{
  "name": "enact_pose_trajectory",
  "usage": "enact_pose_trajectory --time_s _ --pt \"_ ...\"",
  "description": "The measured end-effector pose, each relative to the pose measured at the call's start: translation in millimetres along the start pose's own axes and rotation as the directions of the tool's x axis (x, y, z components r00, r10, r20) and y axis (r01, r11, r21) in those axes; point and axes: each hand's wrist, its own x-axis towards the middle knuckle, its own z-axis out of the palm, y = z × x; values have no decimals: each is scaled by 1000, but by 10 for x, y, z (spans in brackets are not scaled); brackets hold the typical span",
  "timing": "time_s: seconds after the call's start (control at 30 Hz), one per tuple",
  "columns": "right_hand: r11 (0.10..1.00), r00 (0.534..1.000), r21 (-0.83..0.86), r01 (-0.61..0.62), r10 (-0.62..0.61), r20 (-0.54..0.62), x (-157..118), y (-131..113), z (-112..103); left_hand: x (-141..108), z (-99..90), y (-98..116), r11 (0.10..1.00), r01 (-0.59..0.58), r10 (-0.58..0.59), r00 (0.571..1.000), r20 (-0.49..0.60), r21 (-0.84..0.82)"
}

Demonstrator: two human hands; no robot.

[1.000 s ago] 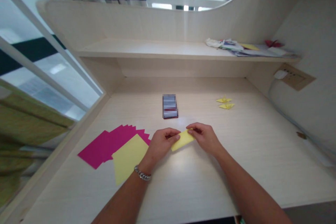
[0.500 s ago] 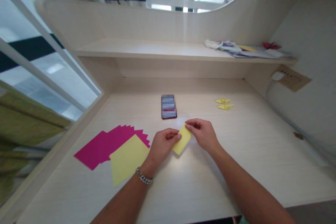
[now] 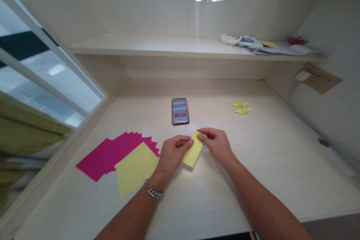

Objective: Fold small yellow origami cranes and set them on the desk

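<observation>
A folded piece of yellow paper (image 3: 193, 153), now a narrow rectangle, is held tilted just over the desk between both hands. My left hand (image 3: 174, 152) pinches its left edge between thumb and fingers; a chain bracelet (image 3: 153, 189) circles that wrist. My right hand (image 3: 216, 142) is closed on the upper right end, thumb on top. Left of my left hand lies a flat yellow sheet (image 3: 135, 168), partly over a fanned stack of magenta sheets (image 3: 112, 155). Beyond my hands a phone (image 3: 180, 111) rests on the desk, its screen blurred.
Two small yellow folded paper figures (image 3: 242, 107) sit at the right rear of the desk (image 3: 270, 165). Papers (image 3: 253, 44) and a red folded piece (image 3: 296, 41) lie on the shelf above. A cable (image 3: 303, 116) runs down from the wall socket (image 3: 320, 78).
My right thumb and fingers have shifted slightly along the top end of the folded paper, and the paper is turned a little. The camera view has tipped down slightly.
</observation>
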Motion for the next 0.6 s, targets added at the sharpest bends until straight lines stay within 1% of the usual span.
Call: enact_pose_trajectory --time_s 0.13,0.33,0.6 --pt "999 1000 27 -24 24 4 -5 -23 -19 -9 12 -4 999 18 -17 999 37 -28" --pt "999 999 24 -35 35 -3 -22 -40 -21 -23 15 12 999 5 0 996 84 -52" --pt "996 997 41 -74 73 30 -33 -31 -4 -11 17 -22 998 5 -2 998 57 -56"
